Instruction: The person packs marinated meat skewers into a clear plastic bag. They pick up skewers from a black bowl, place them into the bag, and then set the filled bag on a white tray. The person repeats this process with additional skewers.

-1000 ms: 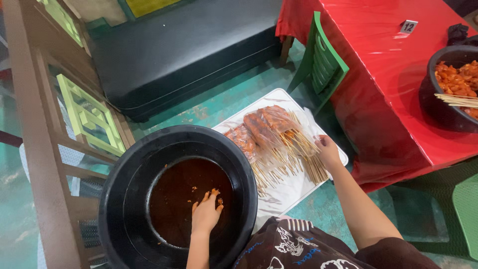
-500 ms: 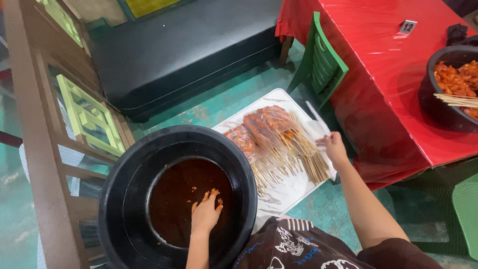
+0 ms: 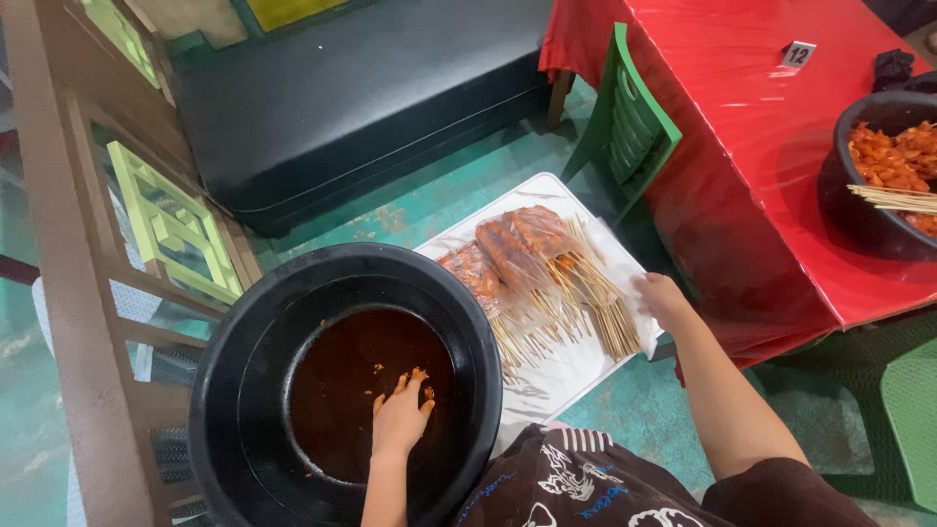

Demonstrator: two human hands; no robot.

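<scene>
My left hand (image 3: 400,415) rests inside a big black basin (image 3: 244,342), its fingers smeared with the dark reddish sauce (image 3: 342,371) that covers the bottom. My right hand (image 3: 662,296) reaches to the right edge of a white tray (image 3: 566,376) and pinches a thin clear plastic sheet (image 3: 625,268) there. On the tray lie clear bags of orange meat skewers (image 3: 517,254), their bamboo sticks (image 3: 586,312) fanned toward my right hand.
A table with a red cloth (image 3: 761,127) stands at the right, bearing a black bowl of orange meat pieces (image 3: 888,156) with sticks across it. A green plastic chair (image 3: 634,117) is beside it. A black bench (image 3: 342,98) and wooden railing (image 3: 88,254) are at left.
My right hand lifted the clear plastic at the tray's right edge, then drew it down and a little rightward. The left hand stayed in the basin.
</scene>
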